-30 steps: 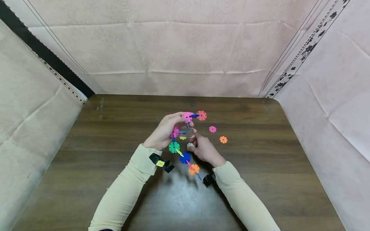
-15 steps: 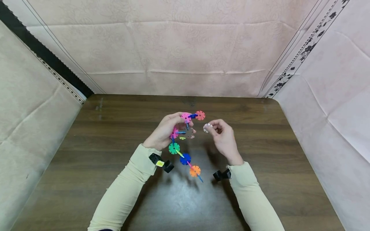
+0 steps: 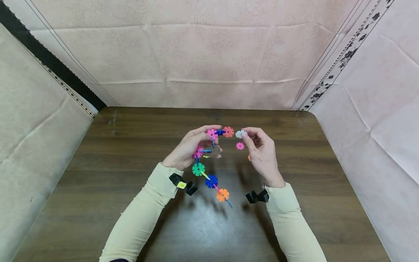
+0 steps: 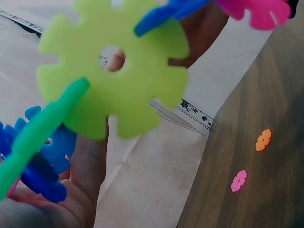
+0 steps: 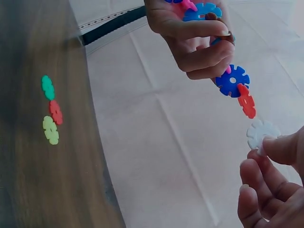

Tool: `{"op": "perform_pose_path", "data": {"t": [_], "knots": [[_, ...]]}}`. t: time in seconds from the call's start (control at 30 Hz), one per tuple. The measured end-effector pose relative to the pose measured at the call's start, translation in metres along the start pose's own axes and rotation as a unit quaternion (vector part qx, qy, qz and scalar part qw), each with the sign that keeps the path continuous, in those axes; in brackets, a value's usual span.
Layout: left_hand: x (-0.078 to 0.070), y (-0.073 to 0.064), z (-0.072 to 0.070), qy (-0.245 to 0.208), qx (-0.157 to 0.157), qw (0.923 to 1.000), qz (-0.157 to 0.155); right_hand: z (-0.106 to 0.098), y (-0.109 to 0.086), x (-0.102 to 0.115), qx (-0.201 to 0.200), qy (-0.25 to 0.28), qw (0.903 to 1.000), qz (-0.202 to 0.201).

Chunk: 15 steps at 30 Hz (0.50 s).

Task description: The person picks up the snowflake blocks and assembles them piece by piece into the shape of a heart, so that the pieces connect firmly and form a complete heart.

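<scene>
A brown wood-grain table (image 3: 327, 182) with rounded far corners carries a pale sheen toward the near side, with soft shadows beside the hands. Creased whitish cloth (image 3: 203, 54) walls it in behind and on both sides; a black band (image 3: 59, 60) runs down the left corner, a floral border (image 3: 347, 56) down the right. Above the middle of the table, the left hand (image 3: 188, 147) has its grip round a chain (image 3: 198, 169) of coloured discs. The right hand's (image 3: 264, 154) grip pinches a white disc (image 3: 240, 134) near, but apart from, the chain's red end. Pink (image 4: 239, 181) and orange (image 4: 263, 140) discs lie loose on the wood.
</scene>
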<state>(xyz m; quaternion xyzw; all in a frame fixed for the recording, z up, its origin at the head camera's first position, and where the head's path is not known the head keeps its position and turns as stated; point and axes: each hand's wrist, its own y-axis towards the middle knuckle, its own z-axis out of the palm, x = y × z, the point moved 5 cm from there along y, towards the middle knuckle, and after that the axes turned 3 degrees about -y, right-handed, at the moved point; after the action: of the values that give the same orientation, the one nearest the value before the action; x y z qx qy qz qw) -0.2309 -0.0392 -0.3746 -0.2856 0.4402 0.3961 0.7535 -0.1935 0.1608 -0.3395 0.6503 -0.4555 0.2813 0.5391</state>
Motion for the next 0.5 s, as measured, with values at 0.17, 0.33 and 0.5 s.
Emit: {"op": "perform_pose_path", "data": {"t": [0.17,0.33,0.5], "knots": [[0.0011,0.0011,0.0021,0.027,0.001,0.9996,-0.007,-0.0005,0.0004,0.0039,-0.001,-0.012,0.9999,-0.002],[0.0014,0.0017,0.0025,0.053,-0.007,0.9986,-0.007,-0.0007,0.0006,0.0069,-0.001,-0.025,0.9997,-0.002],[0.0008,0.0016,0.0034,0.061,-0.009,0.9981,-0.004,-0.0011,0.0007,0.0102,-0.002,-0.033,0.9994,-0.009]]}}
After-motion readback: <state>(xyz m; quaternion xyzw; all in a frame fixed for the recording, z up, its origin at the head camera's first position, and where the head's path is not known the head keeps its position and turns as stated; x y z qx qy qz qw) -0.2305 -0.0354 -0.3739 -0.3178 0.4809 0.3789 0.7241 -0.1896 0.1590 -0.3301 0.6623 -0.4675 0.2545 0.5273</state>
